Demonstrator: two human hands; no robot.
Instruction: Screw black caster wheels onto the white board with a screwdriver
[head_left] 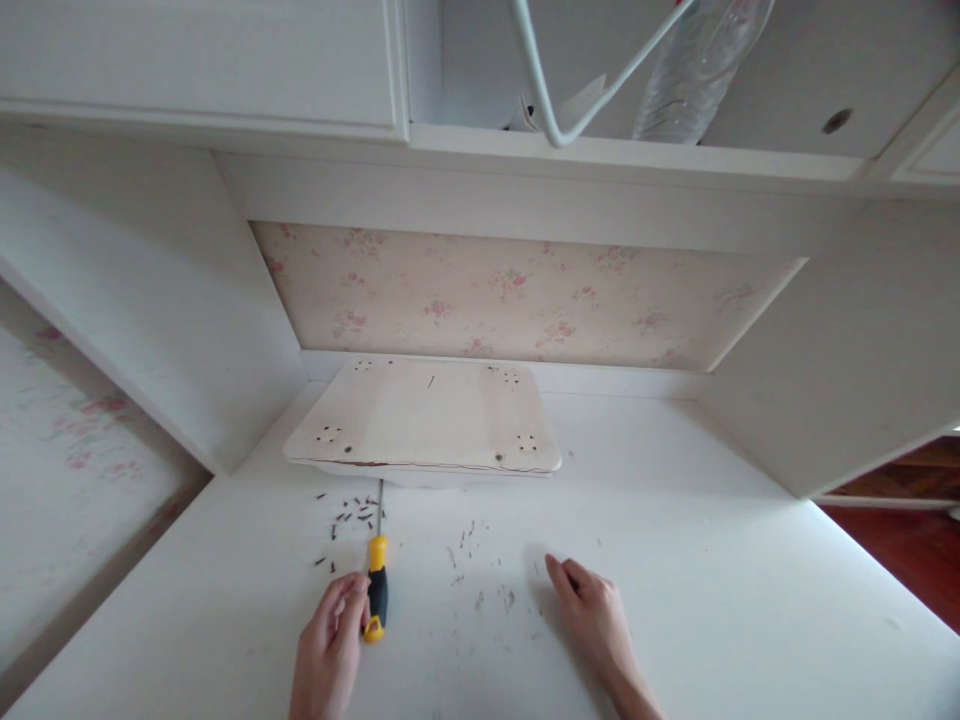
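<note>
A screwdriver (378,590) with a yellow and black handle lies on the white surface, its shaft pointing at a pale flat board. Right beside the handle's left edge is my left hand (334,635), fingers curled and pinched together; whether they grip anything is hidden. Several small dark screws (364,512) are scattered beyond it. My right hand (589,610) rests closed on the surface to the right, with a dark spot showing between thumb and fingers that I cannot make out. The white board (427,410), with holes near its corners and a cracked front edge, sits at the back.
Bits of dark debris (480,575) dot the white desktop (712,560) between the hands. Side panels (757,370) close in left and right. Overhead, an open shelf (630,150) holds a clear plastic bottle (690,80), and a bent white rod (551,110) hangs in front.
</note>
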